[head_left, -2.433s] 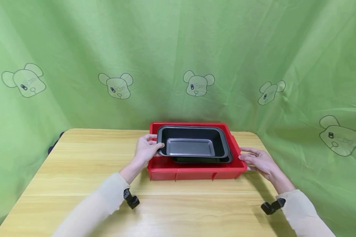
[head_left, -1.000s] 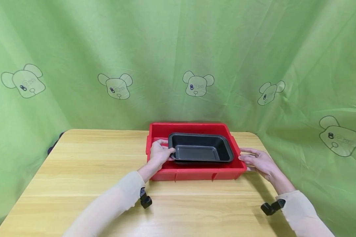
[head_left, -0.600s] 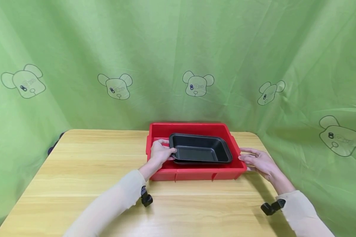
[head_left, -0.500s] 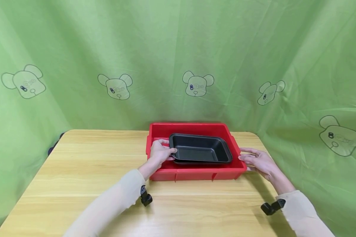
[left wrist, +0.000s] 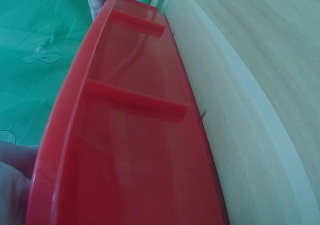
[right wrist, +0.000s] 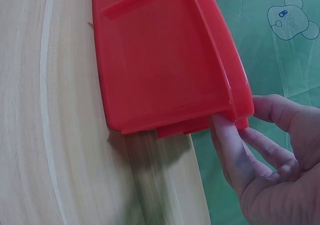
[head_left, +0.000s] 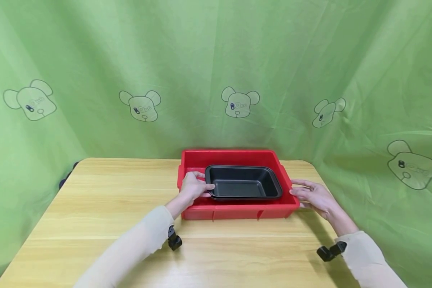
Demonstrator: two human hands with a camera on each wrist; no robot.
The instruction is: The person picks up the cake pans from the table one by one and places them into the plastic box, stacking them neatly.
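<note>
A black loaf pan (head_left: 239, 189) sits in the right part of a red plastic bin (head_left: 234, 213), nested on another dark pan whose rim edge (head_left: 245, 199) shows just below. My left hand (head_left: 191, 187) reaches over the bin's left side and pinches the upper pan's left rim, thumb on the inside. In the left wrist view the bin's front wall (left wrist: 135, 150) hides the pans and most of that hand. At the bin's right end, my right hand (head_left: 315, 199) holds the rim; the right wrist view shows its fingers (right wrist: 232, 145) on both sides of the lip.
The bin stands at the back of a light wooden table (head_left: 104, 200), close to a green curtain (head_left: 187, 132) printed with bear-like heads. A small black camera (head_left: 174, 239) is strapped to the left wrist, another camera (head_left: 331, 252) to the right.
My left hand has moved the upper pan right and down into the bin onto the lower one. Its tilted left end has since dropped level. The right hand stays put.
</note>
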